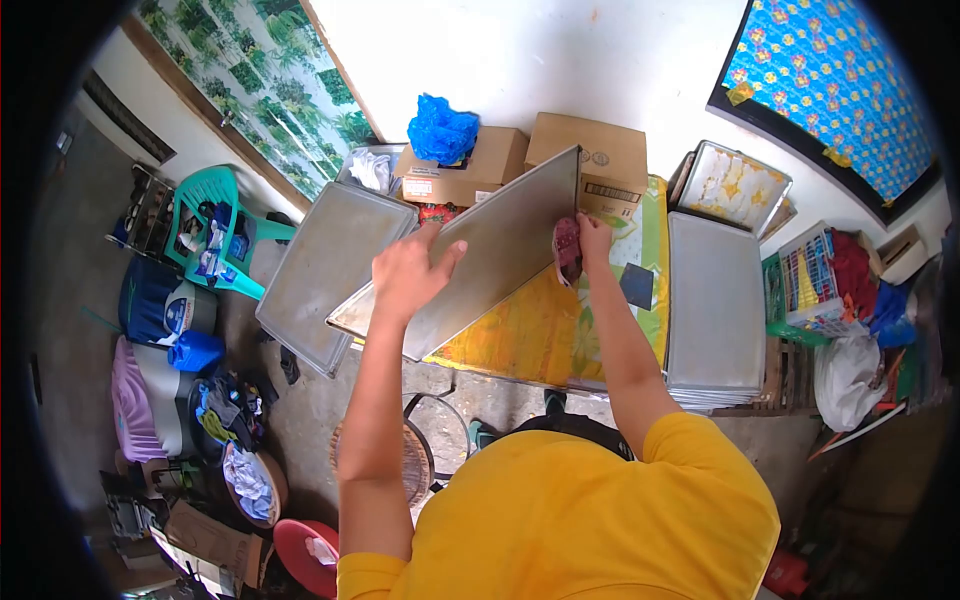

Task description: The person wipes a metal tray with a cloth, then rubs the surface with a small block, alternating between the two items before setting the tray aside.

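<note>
A large metal baking tray stands tilted on edge above the table, its face turned partly toward me. Over the tray's left part is my left hand, thumb and forefinger spread apart. My right hand is closed on a crumpled maroon patterned cloth, right at the tray's right side. Below them, a yellow-and-green patterned cover lies over the table. A small dark square rests on this cover, to the right of my right hand.
Another metal tray leans at the left; stacked trays stand at the right. Behind are cardboard boxes and a blue plastic bag. A green chair stands far left, a round stool near my body.
</note>
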Motion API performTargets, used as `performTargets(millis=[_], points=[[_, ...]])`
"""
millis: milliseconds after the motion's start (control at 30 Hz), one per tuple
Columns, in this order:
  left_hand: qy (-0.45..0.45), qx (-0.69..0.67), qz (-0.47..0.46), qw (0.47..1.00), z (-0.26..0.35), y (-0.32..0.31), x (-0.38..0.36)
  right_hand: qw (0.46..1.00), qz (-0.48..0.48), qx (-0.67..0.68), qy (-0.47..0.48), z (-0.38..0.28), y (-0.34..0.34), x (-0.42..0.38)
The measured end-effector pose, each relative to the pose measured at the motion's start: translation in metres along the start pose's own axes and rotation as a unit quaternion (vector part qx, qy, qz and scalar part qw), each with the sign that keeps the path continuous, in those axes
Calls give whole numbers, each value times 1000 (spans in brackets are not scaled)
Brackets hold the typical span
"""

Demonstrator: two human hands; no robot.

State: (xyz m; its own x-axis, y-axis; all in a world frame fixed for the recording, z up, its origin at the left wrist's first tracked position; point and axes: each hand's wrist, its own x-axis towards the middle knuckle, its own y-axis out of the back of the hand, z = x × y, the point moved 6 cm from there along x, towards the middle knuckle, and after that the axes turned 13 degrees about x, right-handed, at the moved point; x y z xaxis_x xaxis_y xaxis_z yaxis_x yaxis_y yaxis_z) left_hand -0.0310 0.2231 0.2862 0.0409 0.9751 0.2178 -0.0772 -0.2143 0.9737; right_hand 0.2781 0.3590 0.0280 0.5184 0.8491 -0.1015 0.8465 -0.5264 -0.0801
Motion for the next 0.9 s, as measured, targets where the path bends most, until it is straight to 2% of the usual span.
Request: performTargets(millis=[100, 233, 333, 433, 500, 633, 833, 867, 900], points=[[-6, 14, 12, 1000, 3, 1, -3, 996, -11, 8, 85, -56, -15, 6], [-12, 6, 49, 999, 5, 1, -7, 985, -11, -11, 169, -160, -26, -32], [0, -5, 16, 1000, 4, 0, -7, 976, -17, -30, 216, -190, -39, -65], [11, -20, 15, 1000, 3, 5, -7, 959, -36, -59, 275, -195, -58, -115], [21, -30, -26, 999, 3, 6, -6, 944, -52, -63, 320, -191, -72, -151], [30, -79, -115, 990, -3, 1, -2, 934, -99, -8, 344, -174, -98, -217], [-19, -277, -138, 951, -16, -18, 9, 901, -210, 44, 378, -148, -134, -318], [-42, -274, -107, 955, -18, -21, 12, 895, -223, 39, 385, -143, -140, -331], [-46, -264, -119, 956, -22, -30, 18, 889, -234, 35, 391, -139, -146, -343]])
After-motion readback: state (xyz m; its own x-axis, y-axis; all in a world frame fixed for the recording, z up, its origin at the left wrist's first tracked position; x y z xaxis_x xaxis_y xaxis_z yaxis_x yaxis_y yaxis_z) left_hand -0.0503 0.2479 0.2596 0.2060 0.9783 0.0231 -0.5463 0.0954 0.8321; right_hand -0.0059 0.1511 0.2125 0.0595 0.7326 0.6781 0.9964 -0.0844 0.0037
